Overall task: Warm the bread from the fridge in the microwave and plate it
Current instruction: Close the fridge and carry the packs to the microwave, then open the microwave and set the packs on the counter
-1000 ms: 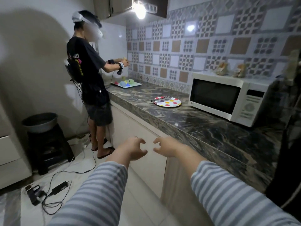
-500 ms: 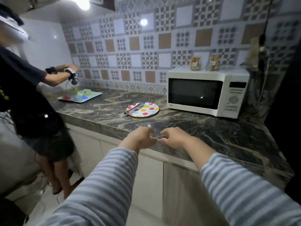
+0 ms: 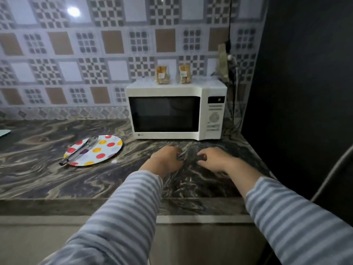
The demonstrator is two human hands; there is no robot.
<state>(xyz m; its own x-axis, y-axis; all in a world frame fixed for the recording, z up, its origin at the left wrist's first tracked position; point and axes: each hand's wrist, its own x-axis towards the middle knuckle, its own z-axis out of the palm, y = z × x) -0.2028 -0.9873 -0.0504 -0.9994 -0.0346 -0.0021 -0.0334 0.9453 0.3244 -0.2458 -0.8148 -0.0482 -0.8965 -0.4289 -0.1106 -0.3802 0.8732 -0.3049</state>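
Note:
A white microwave [image 3: 175, 111] stands on the dark marbled counter [image 3: 47, 178] with its door closed. Two small clear bags of bread [image 3: 162, 74] [image 3: 185, 73] stand on top of it. To its left lies a white plate with coloured dots [image 3: 114, 150], and metal tongs [image 3: 80, 150] rest across it. My left hand [image 3: 166, 159] and my right hand [image 3: 214, 159] hover side by side just over the counter in front of the microwave. Their fingers are loosely curled, and I see nothing held in either. The dark fridge [image 3: 305, 92] fills the right side.
A patterned tile wall runs behind the counter. Cables and a plug [image 3: 232, 60] hang between the microwave and the fridge. A curved fridge handle [image 3: 334, 169] sits at the right edge. A tray corner [image 3: 3, 132] shows at the far left.
My view has swung right and closer to the counter; the other person has dropped out of sight. Both hands have moved forward over the counter, in front of the microwave.

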